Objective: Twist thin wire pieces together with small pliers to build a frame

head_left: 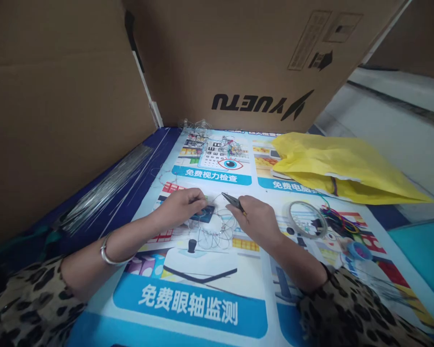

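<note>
With thumb and bent fingers, my left hand (181,208) pinches a thin wire. My right hand (257,220) is closed round needle-nose pliers (230,198), whose dark tips point left toward my left hand. Between the hands, the fine wire (217,196) runs up to the tips of the pliers; whether the jaws bite on it is too small to tell. Just below hangs or lies a wire piece bent into several petal-like loops (217,236), joined to the wire as far as I can see. Its contact with the printed sheet cannot be made out.
A printed sheet (159,299) covers the table. Straight wires (108,188) lie at left. Wire pieces with beads (227,147) sit at the back. A yellow bag (311,154), a clear ring (292,226) and coloured cords (347,224) are at right. Cardboard walls (188,62) stand behind.
</note>
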A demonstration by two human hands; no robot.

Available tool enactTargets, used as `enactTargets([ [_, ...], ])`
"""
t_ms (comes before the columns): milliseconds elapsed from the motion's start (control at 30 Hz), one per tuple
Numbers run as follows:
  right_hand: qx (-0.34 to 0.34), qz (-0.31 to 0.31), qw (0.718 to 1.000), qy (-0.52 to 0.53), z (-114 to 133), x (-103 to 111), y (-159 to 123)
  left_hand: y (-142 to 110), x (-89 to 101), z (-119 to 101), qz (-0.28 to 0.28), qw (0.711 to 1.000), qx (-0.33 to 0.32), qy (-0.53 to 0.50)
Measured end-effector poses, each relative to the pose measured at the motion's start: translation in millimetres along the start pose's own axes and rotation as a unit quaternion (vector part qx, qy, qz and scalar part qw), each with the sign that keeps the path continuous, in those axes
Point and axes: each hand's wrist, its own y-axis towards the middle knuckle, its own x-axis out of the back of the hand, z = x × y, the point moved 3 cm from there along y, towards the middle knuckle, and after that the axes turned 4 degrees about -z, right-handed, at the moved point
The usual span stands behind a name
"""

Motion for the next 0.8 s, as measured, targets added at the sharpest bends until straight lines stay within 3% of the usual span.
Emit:
enactTargets([
  [367,0.004,-0.007,1.000,-0.011,-1.8,-2.3,-0.5,-0.2,-5.8,11.6,0.002,0.976,0.027,-0.214],
  [800,0.033,-0.013,0.999,-0.026,1.5,-2.2,-1.7,-5.2,-5.3,3.4,-0.009,0.984,0.004,-0.180],
])
